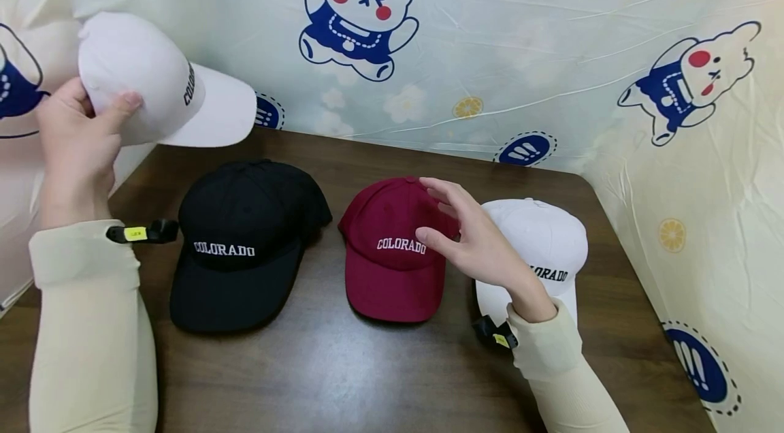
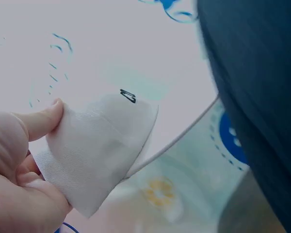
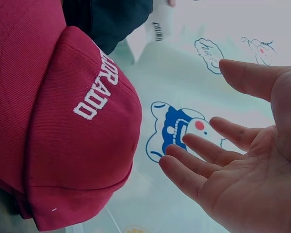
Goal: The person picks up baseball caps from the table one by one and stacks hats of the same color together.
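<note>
My left hand (image 1: 86,140) grips a white baseball cap (image 1: 141,79) by its back edge, thumb on the outside of the crown. The cap is raised at the back left, its brim pointing right. In the left wrist view, thumb and fingers pinch the white fabric (image 2: 97,150). Above the right side of a dark red cap (image 1: 392,283) hovers my right hand (image 1: 474,235), fingers spread. The right wrist view has that hand (image 3: 233,170) apart from the red cap (image 3: 87,145), with nothing in it. A black cap (image 1: 245,215) sits on the table below the held one.
A second white cap (image 1: 539,235) stands at the right of the brown wooden table (image 1: 367,378), partly behind my right forearm. Cloth walls (image 1: 478,65) printed with cartoon bears rise along the back and sides.
</note>
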The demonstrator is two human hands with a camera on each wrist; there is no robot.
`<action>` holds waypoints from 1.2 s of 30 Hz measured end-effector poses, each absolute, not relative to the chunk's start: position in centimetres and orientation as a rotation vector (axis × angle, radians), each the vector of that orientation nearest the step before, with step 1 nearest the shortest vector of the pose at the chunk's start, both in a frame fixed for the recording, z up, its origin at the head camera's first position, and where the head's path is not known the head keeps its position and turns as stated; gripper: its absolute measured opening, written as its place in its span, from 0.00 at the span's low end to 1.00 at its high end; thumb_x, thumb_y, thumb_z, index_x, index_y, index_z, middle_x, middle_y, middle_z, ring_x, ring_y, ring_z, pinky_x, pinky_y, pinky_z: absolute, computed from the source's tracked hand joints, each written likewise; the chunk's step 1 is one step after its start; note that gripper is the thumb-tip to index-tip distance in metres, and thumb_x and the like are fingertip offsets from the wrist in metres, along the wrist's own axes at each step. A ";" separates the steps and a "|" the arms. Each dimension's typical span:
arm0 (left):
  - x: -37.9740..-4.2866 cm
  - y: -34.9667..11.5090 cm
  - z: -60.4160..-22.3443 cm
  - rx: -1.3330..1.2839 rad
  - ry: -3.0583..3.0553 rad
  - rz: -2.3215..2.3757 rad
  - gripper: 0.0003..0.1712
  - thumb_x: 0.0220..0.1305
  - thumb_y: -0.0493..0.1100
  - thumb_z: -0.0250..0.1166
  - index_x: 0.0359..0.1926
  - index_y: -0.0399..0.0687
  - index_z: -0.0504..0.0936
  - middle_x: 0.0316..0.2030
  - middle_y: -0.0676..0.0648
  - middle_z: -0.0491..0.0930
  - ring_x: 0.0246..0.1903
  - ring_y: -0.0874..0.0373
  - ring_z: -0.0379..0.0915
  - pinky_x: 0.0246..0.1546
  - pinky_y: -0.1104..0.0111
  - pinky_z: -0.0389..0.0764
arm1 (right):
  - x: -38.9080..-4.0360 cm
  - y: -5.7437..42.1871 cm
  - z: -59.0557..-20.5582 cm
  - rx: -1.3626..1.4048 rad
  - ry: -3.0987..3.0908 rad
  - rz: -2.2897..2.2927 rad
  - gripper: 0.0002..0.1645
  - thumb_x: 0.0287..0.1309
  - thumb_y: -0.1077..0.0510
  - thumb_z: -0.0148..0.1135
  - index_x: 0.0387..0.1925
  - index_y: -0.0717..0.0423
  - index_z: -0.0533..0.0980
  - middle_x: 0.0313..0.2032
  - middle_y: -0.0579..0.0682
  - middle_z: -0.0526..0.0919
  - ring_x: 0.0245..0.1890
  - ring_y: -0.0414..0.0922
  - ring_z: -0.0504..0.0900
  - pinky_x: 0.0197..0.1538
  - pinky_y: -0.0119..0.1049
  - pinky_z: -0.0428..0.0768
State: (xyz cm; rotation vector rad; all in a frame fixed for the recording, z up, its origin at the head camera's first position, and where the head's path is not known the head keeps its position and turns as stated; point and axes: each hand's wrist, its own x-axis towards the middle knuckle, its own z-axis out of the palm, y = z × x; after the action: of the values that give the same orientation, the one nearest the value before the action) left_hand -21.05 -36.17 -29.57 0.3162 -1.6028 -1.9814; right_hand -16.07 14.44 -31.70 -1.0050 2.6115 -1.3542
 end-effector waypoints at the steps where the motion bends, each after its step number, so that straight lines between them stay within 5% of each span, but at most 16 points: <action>1: -20.9 -35.8 -29.1 0.280 -1.573 -1.976 0.27 0.44 0.33 0.79 0.50 0.44 0.85 0.48 0.49 0.83 0.52 0.60 0.74 0.60 0.72 0.68 | -16.1 14.5 -31.7 -1.011 2.613 -1.356 0.41 0.62 0.52 0.65 0.72 0.43 0.58 0.68 0.42 0.64 0.68 0.48 0.65 0.66 0.47 0.69; 10: -19.1 -32.7 -26.0 0.012 -1.513 -1.992 0.27 0.46 0.30 0.77 0.51 0.36 0.83 0.47 0.42 0.83 0.49 0.54 0.77 0.55 0.72 0.74 | -16.0 14.9 -31.0 -0.962 2.639 -1.378 0.40 0.62 0.54 0.65 0.72 0.41 0.59 0.68 0.38 0.64 0.68 0.47 0.66 0.66 0.49 0.68; 21: -17.5 -29.3 -24.1 -0.204 -1.551 -2.118 0.26 0.51 0.25 0.72 0.54 0.30 0.79 0.48 0.38 0.81 0.51 0.50 0.75 0.45 0.73 0.79 | -14.2 14.7 -27.7 -0.859 2.651 -1.381 0.38 0.63 0.61 0.63 0.71 0.56 0.58 0.69 0.47 0.63 0.68 0.44 0.65 0.68 0.46 0.66; 31: -17.7 -26.6 -24.5 -0.409 -1.757 -2.194 0.23 0.60 0.28 0.65 0.57 0.31 0.76 0.49 0.40 0.79 0.51 0.53 0.76 0.46 0.76 0.79 | -14.6 15.4 -28.0 -0.849 2.623 -1.466 0.37 0.64 0.62 0.62 0.71 0.52 0.59 0.70 0.46 0.62 0.69 0.51 0.63 0.69 0.50 0.63; 36: -17.9 -25.1 -25.0 -0.508 -1.877 -2.255 0.21 0.64 0.29 0.62 0.58 0.32 0.75 0.51 0.40 0.79 0.49 0.54 0.77 0.47 0.74 0.79 | -15.8 16.0 -29.5 -0.860 2.637 -1.466 0.37 0.64 0.58 0.63 0.71 0.45 0.60 0.69 0.38 0.63 0.69 0.46 0.64 0.69 0.46 0.64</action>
State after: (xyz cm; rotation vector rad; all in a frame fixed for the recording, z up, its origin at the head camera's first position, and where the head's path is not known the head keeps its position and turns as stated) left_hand -17.89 -25.10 -25.03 -0.5079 -1.8768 -2.2547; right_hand -15.83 16.03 -29.52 -0.8597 2.6374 -1.4656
